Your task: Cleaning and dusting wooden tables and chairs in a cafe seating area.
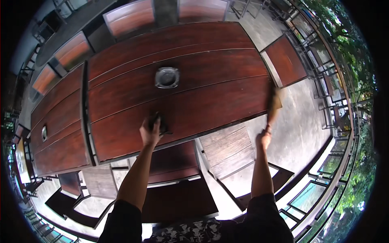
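Note:
My left hand [150, 131] grips a dark, crumpled cloth [159, 124], pressed against the reddish-brown wooden table [194, 103] near its front edge. In my right hand [263, 139] is the handle of a brush [272, 101], blurred by motion. The brush reaches up over the table's right front corner; whether it touches the wood I cannot tell. A square glass ashtray [167, 77] rests on the planks beyond my left hand.
A second wooden table [60, 121] adjoins on the left, with a small ashtray [44, 133] on it. Chairs line the far side; a wooden chair [284, 60] stands at the right end. Close before me are a dark chair [174, 162] and a paler chair [228, 152]. A railing [346, 112] runs along the right.

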{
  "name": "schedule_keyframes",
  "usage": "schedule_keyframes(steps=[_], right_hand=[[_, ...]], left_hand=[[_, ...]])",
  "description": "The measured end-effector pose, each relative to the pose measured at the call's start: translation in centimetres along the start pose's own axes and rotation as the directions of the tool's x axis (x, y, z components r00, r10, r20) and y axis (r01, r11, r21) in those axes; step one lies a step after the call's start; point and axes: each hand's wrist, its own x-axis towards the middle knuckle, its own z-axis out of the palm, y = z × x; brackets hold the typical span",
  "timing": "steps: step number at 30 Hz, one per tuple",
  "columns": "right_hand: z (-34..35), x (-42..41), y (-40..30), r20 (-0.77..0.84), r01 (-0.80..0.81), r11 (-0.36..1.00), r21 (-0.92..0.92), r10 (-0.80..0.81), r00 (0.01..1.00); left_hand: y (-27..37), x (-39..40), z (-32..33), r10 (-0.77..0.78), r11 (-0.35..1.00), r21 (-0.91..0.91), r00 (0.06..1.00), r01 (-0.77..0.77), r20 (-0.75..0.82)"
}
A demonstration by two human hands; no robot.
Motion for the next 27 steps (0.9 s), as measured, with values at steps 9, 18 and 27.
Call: schedule_keyframes(steps=[9,18,27], right_hand=[[0.0,-19.0,-0.9,-0.142,0.832,0.553,-0.036,-0.827,0.544],[2.6,-41.7,-16.3,0.326,0.822,0.369,0.433,-0.915,0.239],[2.4,-49.8,-23.9,0.304,0.719,0.562,0.409,-0.827,0.473]], left_hand=[[3.1,-22.2,-19.2,-0.040,0.993,-0.094,0.956,0.069,0.290],[-2.1,-47.1,-39.2,-0.347,0.930,-0.126,0.938,0.345,0.001],[-6.6,-58.1,-47.2,-0.428,0.886,-0.378,0.787,0.268,-0.445]])
